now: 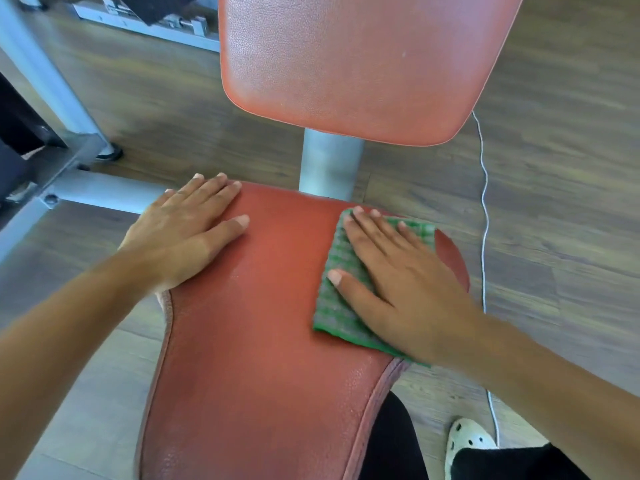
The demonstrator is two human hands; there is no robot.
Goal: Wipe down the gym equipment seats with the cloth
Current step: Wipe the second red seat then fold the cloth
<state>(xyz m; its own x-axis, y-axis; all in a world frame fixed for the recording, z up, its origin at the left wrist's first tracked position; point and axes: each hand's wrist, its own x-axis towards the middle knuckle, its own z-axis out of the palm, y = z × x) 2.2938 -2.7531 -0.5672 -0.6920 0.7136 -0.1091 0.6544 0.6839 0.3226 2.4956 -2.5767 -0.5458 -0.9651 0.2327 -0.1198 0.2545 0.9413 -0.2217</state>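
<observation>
A folded green-and-grey checked cloth (334,303) lies flat on the red, grained-leather padded seat (259,358), at the seat's far right corner, with its right side reaching the seat's right edge. The right hand (398,282) lies palm-down on top of it. Its fingers (374,230) are straight and spread wide, pressing the cloth to the leather rather than curling round it, and the thumb points left across the cloth.

The left hand (187,230) rests flat on the seat's far left corner, holding nothing, with its fingers (214,192) extended and close together and the thumb stretched toward the middle of the seat.

Beyond the seat's far edge a grey metal post (329,164) rises to a red padded backrest (346,64). A grey steel frame (104,192) runs off to the left. On the wooden plank floor (571,168) to the right lies a thin white cable (485,202), and near the bottom edge a white perforated shoe (467,438) shows beside a black trouser leg (391,441).
</observation>
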